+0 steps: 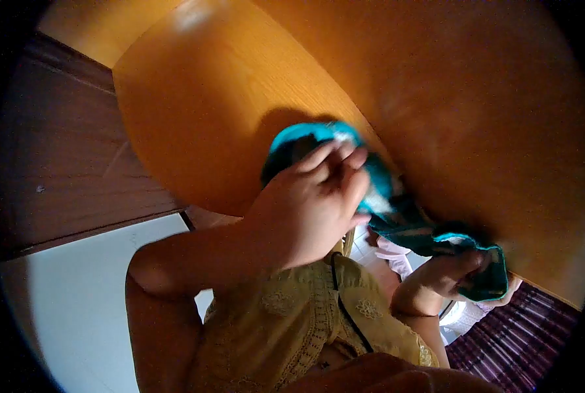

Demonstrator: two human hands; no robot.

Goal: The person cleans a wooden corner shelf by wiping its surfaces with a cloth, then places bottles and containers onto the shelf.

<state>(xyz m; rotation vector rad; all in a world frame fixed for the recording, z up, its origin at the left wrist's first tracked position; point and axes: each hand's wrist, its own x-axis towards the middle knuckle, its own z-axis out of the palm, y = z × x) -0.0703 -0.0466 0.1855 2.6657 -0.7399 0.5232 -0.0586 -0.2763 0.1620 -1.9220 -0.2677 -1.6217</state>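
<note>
A person in a mustard embroidered top [279,314] works a teal patterned cloth [397,213] across a polished wooden worktop [200,118], both bare hands on the fabric. The left hand [315,200], slightly blurred, is at the center of the view with its back turned up and its fingers curled over a bunched end of the cloth. Its grip is mostly closed, the fabric gathered beneath the fingers and showing around them; how firmly it is held cannot be told.

From there the cloth — teal with dark and pale patches — runs in a loose, creased strip toward the lower right, to the right hand [459,272] near the worktop's lower edge. That hand's grip is closed on the other end, a folded flap with a bright teal border falling over the fingers, which are partly hidden.

The bunched end lies on the lighter, round-edged section of wood, close to the seam with a darker wooden section [476,118]. A thin black cord [350,314] hangs down the front of the top. At left are a dark brown surface [76,144] and, below it, a white surface [102,301]; at lower right, a purple striped fabric [522,334] shows beside the worktop.
</note>
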